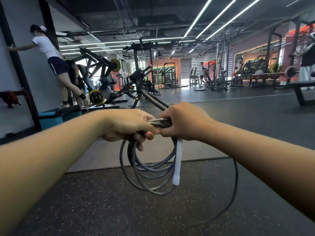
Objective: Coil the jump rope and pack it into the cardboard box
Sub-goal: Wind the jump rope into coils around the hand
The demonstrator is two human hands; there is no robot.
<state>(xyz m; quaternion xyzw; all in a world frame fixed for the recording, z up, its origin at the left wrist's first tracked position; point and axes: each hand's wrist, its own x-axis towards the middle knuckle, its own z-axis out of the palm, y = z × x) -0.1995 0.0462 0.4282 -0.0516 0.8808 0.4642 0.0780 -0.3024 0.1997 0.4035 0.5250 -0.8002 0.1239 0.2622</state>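
Note:
A grey jump rope [150, 176] hangs in several loops in front of me, above a dark rubber floor. My left hand [126, 125] grips the top of the loops. My right hand [184, 121] grips the same bundle right beside it; the thumbs nearly touch. A white handle [178, 162] dangles straight down from under my right hand. One loose length of rope [236, 184] swings out in a wide arc below my right forearm. No cardboard box is in view.
A grey mat [102, 155] lies on the speckled floor [119, 210]. A blue step box [51, 118] stands at the left by a wall, with a person on it. Weight machines [109, 82] and racks fill the back; a bench [301, 89] sits at the right.

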